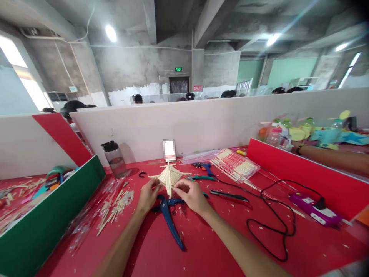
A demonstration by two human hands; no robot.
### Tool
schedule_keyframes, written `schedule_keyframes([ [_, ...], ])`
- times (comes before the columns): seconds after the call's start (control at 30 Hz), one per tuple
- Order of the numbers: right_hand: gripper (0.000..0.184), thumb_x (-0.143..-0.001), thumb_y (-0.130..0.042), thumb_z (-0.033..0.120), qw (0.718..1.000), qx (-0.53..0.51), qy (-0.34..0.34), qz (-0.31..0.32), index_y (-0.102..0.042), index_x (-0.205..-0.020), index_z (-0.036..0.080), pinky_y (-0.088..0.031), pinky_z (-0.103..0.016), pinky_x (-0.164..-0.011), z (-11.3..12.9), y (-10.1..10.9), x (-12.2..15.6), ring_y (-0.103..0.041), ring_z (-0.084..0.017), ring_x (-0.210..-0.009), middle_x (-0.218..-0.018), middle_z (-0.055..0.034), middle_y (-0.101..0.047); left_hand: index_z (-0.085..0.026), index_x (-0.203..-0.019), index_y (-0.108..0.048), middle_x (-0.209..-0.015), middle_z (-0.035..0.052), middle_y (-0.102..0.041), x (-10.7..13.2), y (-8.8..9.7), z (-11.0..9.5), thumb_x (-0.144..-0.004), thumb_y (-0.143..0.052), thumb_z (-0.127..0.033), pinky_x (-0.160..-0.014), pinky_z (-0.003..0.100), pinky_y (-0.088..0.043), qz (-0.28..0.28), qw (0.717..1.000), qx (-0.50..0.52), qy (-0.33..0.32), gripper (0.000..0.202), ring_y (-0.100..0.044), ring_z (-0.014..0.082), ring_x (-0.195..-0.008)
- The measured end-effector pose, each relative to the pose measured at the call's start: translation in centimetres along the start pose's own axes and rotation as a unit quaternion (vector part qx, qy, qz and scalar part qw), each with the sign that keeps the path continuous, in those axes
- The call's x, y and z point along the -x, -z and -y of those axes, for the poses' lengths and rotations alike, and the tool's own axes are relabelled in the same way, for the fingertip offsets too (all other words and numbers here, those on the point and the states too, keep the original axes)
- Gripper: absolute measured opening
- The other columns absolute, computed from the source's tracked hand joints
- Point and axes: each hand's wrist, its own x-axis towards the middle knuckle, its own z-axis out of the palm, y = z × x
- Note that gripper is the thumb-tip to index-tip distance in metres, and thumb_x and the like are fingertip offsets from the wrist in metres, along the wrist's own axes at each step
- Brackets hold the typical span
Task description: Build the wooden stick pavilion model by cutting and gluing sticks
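A small pointed roof-like model of pale wooden sticks (166,177) stands in front of me, with thin sticks jutting out from its corners. My left hand (149,194) has its fingers curled against the model's lower left side. On the other side, my right hand (192,193) pinches near the model's front lower tip; whether a small piece is between those fingertips I cannot make out. Blue-handled cutters (172,226) lie just below both hands. Behind the right hand are a blue glue gun (206,168) and green-handled pliers (203,178).
A water bottle (115,159) stands at back left. Loose sticks (115,207) and plastic wrap lie left. Bundled sticks (235,163), a black pen-like tool (229,195), a looping cable (284,234) and a purple power strip (315,209) lie right. Green and red dividers flank the table; another person's arm (331,156) shows beyond.
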Motion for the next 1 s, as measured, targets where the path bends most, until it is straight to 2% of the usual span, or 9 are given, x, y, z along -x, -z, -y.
schedule_keyframes([
  [0.37,0.009,-0.084,-0.064,0.024,0.999,0.034,0.016,-0.015,-0.068,-0.079,0.018,-0.049,-0.023,-0.067,0.66,0.05,0.15,-0.065,-0.015,-0.07,-0.076,-0.0012,-0.07,-0.019,-0.079,-0.058,-0.078,0.002,-0.064,0.06,-0.15,0.32,-0.082,-0.06,-0.044,-0.071,0.026,-0.052,0.009,0.999,0.034,0.032,0.026,-0.063,0.0172,-0.075],
  [0.67,0.013,-0.084,-0.064,0.031,0.999,0.012,0.009,-0.041,-0.063,-0.08,0.019,-0.051,-0.025,-0.067,0.5,-0.31,0.2,-0.064,-0.016,-0.069,-0.075,-0.0017,-0.068,-0.018,-0.082,-0.06,-0.081,0.0028,-0.065,0.12,-0.23,0.18,-0.084,-0.058,-0.042,-0.072,0.026,-0.052,0.025,0.998,0.043,0.031,0.024,-0.064,0.0174,-0.078],
  [1.0,0.013,-0.083,-0.064,0.03,0.998,0.014,0.01,-0.065,-0.062,-0.078,0.019,-0.049,-0.025,-0.065,0.82,-0.49,0.27,-0.061,-0.016,-0.067,-0.073,-0.0013,-0.066,-0.018,-0.081,-0.06,-0.079,0.0016,-0.063,0.05,-0.12,-0.28,-0.085,-0.058,-0.039,-0.072,0.025,-0.052,0.034,0.998,0.052,0.032,0.021,-0.063,0.0164,-0.077],
])
